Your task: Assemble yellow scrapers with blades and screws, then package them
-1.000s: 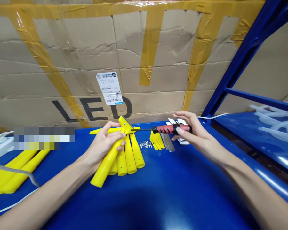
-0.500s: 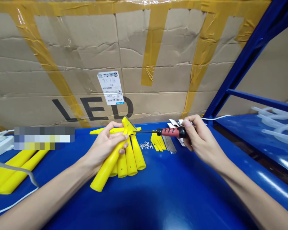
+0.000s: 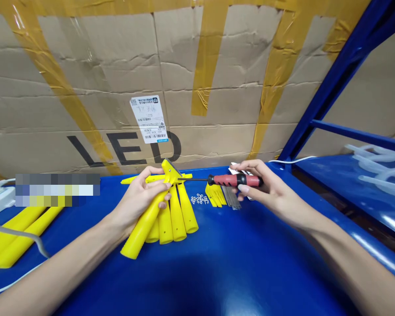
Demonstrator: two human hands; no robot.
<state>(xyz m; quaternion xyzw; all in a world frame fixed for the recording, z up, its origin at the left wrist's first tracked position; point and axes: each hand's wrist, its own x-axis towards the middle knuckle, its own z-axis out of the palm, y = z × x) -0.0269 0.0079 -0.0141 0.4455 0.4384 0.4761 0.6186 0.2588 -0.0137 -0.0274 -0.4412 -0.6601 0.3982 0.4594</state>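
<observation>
My left hand [image 3: 146, 193] is closed around the neck of a yellow plastic scraper [image 3: 141, 232], its handle slanting toward me and its dark-edged head tilted up. In my right hand [image 3: 260, 180] is a red and black screwdriver [image 3: 228, 180], fingers above the handle and thumb below. The shaft runs level to the left, its tip at the scraper head; the exact contact is too small to see. Behind and beside the held one, several yellow handles [image 3: 177, 219] lie fanned out on the blue table [image 3: 197, 272]. Small metal screws and nuts [image 3: 199, 199] lie right of them.
Small yellow plastic pieces [image 3: 214, 195] and grey metal strips [image 3: 232, 198] lie near my right hand. Larger yellow parts [image 3: 26, 232] and a grey cable [image 3: 26, 235] are on the left. A taped cardboard box [image 3: 118, 109] stands behind; a blue metal frame [image 3: 325, 83] rises at the right.
The fingers of my right hand have shifted on the screwdriver handle, the thumb moving from the top to the lower side. The scraper stays in my left hand, and the view has shifted slightly.
</observation>
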